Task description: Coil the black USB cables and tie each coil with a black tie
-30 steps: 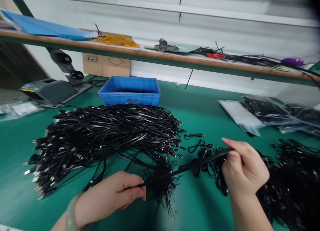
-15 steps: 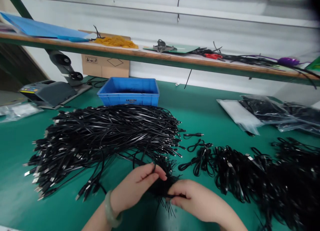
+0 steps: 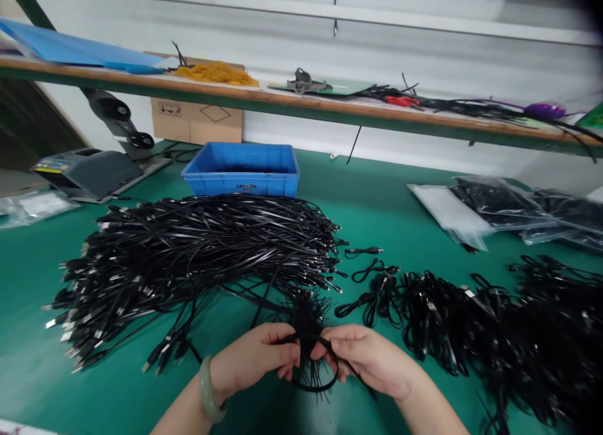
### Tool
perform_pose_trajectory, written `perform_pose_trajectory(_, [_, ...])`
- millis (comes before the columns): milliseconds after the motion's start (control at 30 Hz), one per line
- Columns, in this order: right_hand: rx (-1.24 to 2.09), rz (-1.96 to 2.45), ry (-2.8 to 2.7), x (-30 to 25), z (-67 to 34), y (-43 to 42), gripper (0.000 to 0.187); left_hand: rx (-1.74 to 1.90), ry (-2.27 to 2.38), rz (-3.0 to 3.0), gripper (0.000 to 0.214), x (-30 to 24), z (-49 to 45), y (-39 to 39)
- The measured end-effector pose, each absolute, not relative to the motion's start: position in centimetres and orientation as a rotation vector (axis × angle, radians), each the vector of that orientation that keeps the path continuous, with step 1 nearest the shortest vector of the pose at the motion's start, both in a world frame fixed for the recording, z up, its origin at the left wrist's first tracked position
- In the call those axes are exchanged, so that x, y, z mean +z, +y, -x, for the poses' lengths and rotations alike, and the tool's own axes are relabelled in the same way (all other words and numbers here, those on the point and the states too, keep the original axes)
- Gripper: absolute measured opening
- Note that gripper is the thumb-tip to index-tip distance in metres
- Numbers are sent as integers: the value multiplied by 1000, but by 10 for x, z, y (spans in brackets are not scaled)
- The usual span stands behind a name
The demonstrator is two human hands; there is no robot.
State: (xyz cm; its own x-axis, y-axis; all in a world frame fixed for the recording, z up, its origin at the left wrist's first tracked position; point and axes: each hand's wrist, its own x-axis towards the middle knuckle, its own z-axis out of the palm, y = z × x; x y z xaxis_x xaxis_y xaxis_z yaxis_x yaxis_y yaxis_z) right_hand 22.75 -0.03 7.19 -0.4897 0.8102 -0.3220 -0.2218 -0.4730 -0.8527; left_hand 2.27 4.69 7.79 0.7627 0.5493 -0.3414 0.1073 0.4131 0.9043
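My left hand (image 3: 264, 353), with a pale green bangle at its wrist, pinches a black USB cable (image 3: 315, 390). From the other side my right hand (image 3: 360, 356) grips the same cable, thumb pressed on the fingers. A loop of it hangs down between the two hands. Just behind and under the hands lies a bundle of thin black ties (image 3: 308, 312), its ends sticking out. Beyond is a wide heap of straight black USB cables (image 3: 211, 240). To the right lies a pile of coiled black cables (image 3: 452, 322).
A blue bin (image 3: 242, 182) stands behind the heap, with a grey tape dispenser (image 3: 87, 171) to its left. Plastic bags of black items (image 3: 504, 206) lie at the back right. A shelf (image 3: 264, 99) crosses above the green table (image 3: 348, 199).
My hands have drawn level with each other over the ties. The cable between them now forms a hanging loop; my left fingers have closed on it.
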Motion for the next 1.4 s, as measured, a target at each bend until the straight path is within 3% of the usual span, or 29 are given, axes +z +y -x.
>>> perform_pose_trajectory(233, [1995,851,-677,67,-226,0,21,486,798,-783,36,63,-31,37])
perform_pose_trajectory(467, [1834,775,-583,52,-220,1,23,221,547,-475,47,46,-53,-4])
perform_pose_trajectory(600, [1704,959,-835,47,-217,1,25,207,538,-436,46,39,-57,-15])
perform_pose_trajectory(833, [860,1879,-1628,32,-206,9,22,497,1084,-637,46,30,-43,4])
perform_pose_trajectory(933, [535,2048,-1906,27,-192,5,6,513,1160,-594,47,32,-39,9])
perform_pose_trajectory(1000, [437,2109,-1966,27,-189,3,9,540,1151,-596,46,33,-37,10])
perform_pose_trajectory(1400, [586,2125,-1985,34,-199,1,7,764,925,-259,9,49,-37,22])
